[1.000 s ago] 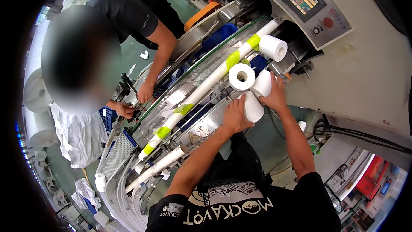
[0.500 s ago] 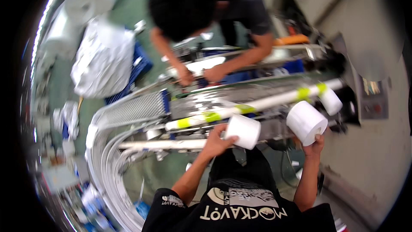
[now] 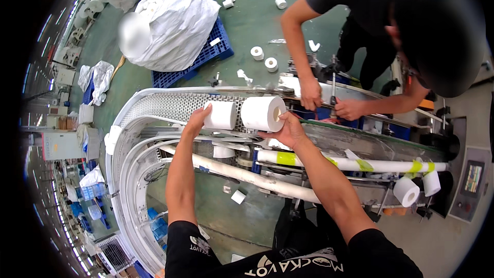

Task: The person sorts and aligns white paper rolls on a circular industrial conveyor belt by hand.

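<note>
My left hand point(image 3: 193, 122) grips the outer end of a white toilet paper roll point(image 3: 221, 115). A larger-looking toilet paper roll point(image 3: 259, 114) sits just right of it, its cardboard core facing right. My right hand point(image 3: 289, 132) is closed on that core end, with fingers along the near edge. Both rolls lie on their sides, a narrow gap between them, at the curved conveyor's grey slatted belt point(image 3: 160, 105). Whether they rest fully on the belt cannot be told.
Across the line a co-worker's hands point(image 3: 329, 104) work at a metal rod. A white pipe with yellow tape point(image 3: 355, 164) runs along the near side. Two rolls point(image 3: 406, 191) hang beside it. A white sack point(image 3: 172, 25) stands on a blue pallet point(image 3: 221, 46); loose rolls point(image 3: 271, 64) lie on the floor.
Both rolls have moved left and away from me, from above the taped pipe to the conveyor belt, and closer together. The view has turned, and the co-worker now appears further right.
</note>
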A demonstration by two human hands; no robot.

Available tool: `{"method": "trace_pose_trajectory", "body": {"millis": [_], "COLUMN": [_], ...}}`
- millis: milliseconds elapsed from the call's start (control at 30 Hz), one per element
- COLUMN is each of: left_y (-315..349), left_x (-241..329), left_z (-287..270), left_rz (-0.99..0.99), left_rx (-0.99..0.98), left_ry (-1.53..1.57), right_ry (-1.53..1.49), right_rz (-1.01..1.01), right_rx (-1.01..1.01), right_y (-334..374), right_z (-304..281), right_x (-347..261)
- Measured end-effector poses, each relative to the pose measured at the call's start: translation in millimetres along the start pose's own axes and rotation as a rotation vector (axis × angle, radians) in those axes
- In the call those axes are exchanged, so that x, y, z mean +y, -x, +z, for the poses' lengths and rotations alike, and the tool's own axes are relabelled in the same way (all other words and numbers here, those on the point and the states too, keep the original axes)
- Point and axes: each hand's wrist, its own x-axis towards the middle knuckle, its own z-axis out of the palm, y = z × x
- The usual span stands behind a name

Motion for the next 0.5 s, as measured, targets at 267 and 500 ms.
{"method": "trace_pose_trajectory", "body": {"millis": [267,500], "left_y": [-21,11], "left_x": [7,-11], "left_z": [25,49], "left_rz": [0.639,0.439], "left_rx": [0.872,0.701], "left_ry": [-0.763,-0.530], "right_ry": [0.612,0.838], "right_rz": [-0.110,-0.246], "right_rx": [0.676,0.497], "right_y": [-91,106], "right_z": [-44,-54], "right_x": [21,-17]}}
